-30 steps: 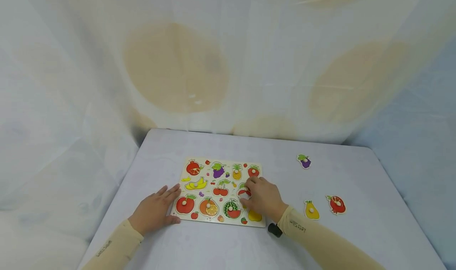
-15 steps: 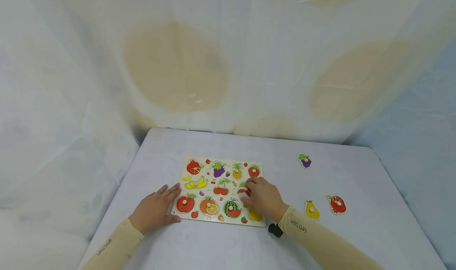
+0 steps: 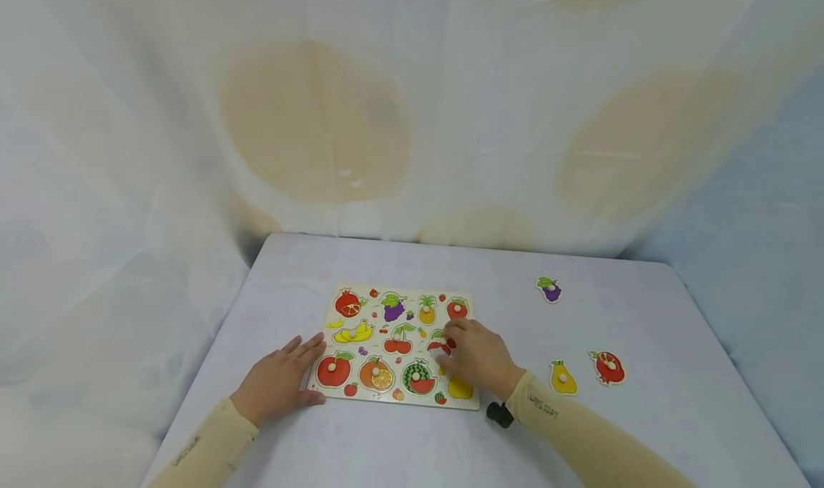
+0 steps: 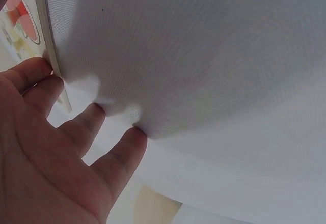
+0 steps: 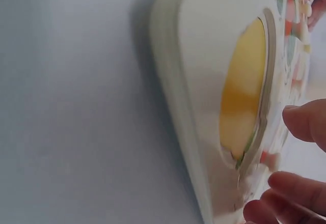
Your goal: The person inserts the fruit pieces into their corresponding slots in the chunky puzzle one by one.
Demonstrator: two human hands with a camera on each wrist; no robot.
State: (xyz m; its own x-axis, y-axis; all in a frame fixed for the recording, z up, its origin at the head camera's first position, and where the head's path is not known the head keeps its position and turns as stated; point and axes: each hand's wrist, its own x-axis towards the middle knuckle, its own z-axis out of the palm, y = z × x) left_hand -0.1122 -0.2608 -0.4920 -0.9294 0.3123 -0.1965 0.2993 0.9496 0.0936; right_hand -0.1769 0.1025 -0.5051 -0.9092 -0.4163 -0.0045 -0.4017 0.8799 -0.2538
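Observation:
A wooden fruit peg puzzle board (image 3: 386,400) lies flat on the table. My left hand (image 3: 277,377) is at its left edge, fingers spread; in the left wrist view two fingertips (image 4: 56,84) meet the board's side and the others rest on the cloth. Over the board's right side is my right hand (image 3: 479,355), its thumb and fingertips around a red fruit piece (image 3: 438,346), partly covered. In the right wrist view, the thumb (image 5: 305,122) and fingers stand apart, with a small knob (image 5: 273,160) between them. Close by is the yellow pear recess (image 5: 243,91).
Loose knobbed pieces lie on the table to the right: a grape piece (image 3: 549,289), a pear piece (image 3: 563,378) and a pomegranate piece (image 3: 608,368). A small black object (image 3: 499,414) is by the right wrist. Draped cloth (image 3: 418,116) hangs behind the table.
More red of the fruit piece shows by the right fingertips than before. The right hand has barely shifted; the left hand stays at the board's edge.

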